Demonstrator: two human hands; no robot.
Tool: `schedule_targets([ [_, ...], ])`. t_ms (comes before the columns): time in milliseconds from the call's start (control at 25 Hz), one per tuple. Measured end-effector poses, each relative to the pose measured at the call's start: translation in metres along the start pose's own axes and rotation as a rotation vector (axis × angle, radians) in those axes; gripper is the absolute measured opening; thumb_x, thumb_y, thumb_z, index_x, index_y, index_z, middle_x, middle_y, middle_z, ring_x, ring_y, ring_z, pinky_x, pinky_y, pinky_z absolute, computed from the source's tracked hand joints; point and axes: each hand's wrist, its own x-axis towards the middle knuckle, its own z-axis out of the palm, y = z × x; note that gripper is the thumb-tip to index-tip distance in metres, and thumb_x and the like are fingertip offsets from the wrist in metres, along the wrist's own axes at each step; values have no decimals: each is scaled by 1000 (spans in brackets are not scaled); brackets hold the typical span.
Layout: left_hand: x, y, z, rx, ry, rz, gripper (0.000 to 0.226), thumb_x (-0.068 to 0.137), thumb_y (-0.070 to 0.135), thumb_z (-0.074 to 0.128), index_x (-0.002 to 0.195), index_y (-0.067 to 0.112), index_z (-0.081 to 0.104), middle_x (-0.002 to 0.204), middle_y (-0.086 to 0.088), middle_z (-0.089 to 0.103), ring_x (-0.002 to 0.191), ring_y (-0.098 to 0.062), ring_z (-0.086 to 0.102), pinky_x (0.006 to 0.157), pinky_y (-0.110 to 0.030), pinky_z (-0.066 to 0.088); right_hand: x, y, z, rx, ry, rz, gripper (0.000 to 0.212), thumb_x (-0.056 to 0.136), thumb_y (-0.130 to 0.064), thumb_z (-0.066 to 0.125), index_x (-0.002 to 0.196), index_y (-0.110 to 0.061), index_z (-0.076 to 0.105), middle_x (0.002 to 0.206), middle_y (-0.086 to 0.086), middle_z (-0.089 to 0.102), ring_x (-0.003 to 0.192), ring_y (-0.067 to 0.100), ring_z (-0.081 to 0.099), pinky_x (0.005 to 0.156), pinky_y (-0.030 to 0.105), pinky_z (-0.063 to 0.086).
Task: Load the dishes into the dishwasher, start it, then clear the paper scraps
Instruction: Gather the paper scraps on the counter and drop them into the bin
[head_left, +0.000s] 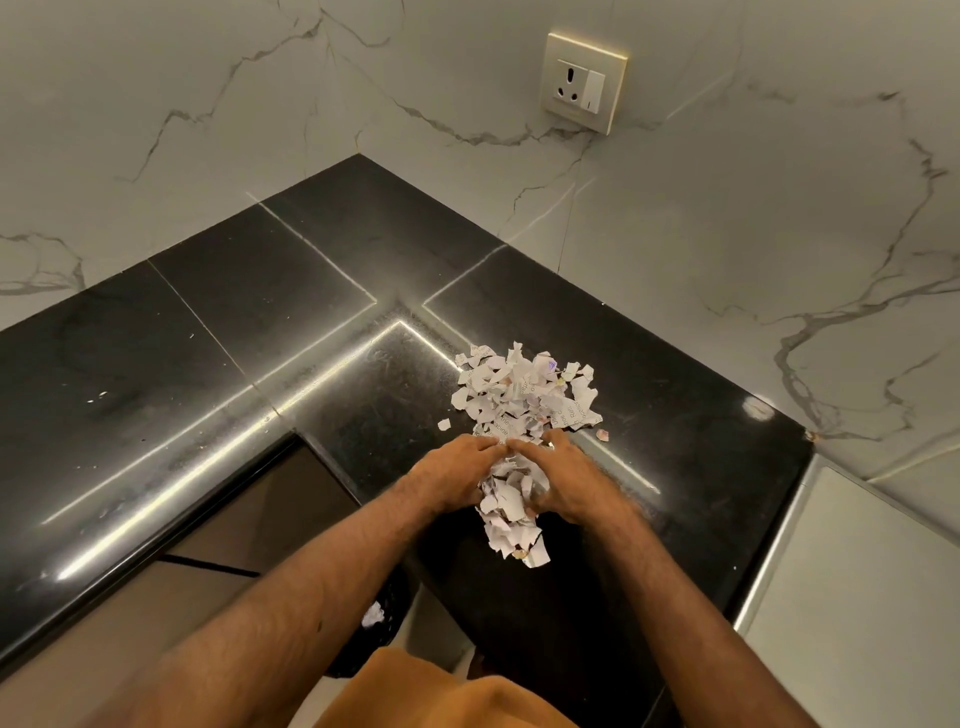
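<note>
Head view, paper scraps (524, 395) torn, white, printed, loosely heaped

Cups paper scraps (511, 499) between left hand (457, 475) and right hand (569, 483), fingertips together, on the black counter (208, 338). Shows more heaped just beyond, wall socket (582, 83) far right.

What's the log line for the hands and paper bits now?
phase: clearing | left hand: cupping paper scraps | right hand: cupping same clump | rest: on black counter
</note>
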Motion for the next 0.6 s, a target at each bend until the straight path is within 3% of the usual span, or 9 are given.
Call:
schedule_targets([
  [200, 4, 11, 4, -44, 67, -65, 56, 97, 19, 64, 150, 26, 47, 148, 1, 49, 137, -21, 43, 106, -48, 51, 1, -5, 4, 53, 40, 30, 80, 82, -28, 87, 150, -43, 48, 150, 4, 35, 137, 25, 43, 108, 39, 48],
  [320, 11, 15, 5, -64, 93, -94, 33, 100, 25, 60, 133, 21, 61, 126, -2, 61, 121, -21, 55, 97, -45, 56, -2, -9, 4, 94, 79, 44, 61, 89, -29, 81, 143, -37, 56, 131, 0, 41, 121, 20, 49, 97, 31, 49],
  [440, 16, 22, 7, -86, 123, -143, 16, 98, 18, 62, 112, 15, 66, 103, -3, 64, 102, -21, 63, 88, -42, 59, -5, -13, 8, 109, 145, 56, 42, 97, -18, 69, 137, -27, 62, 125, 1, 45, 114, 19, 51, 95, 31, 52],
  [600, 19, 27, 9, -124, 115, -209, 4, 96, 15, 63, 100, 15, 66, 95, -5, 67, 90, -23, 67, 85, -41, 60, -6, -16, 14, 109, 205, 79, 36, 95, -6, 67, 127, -21, 69, 120, 1, 50, 111, 20, 56, 93, 30, 54],
])
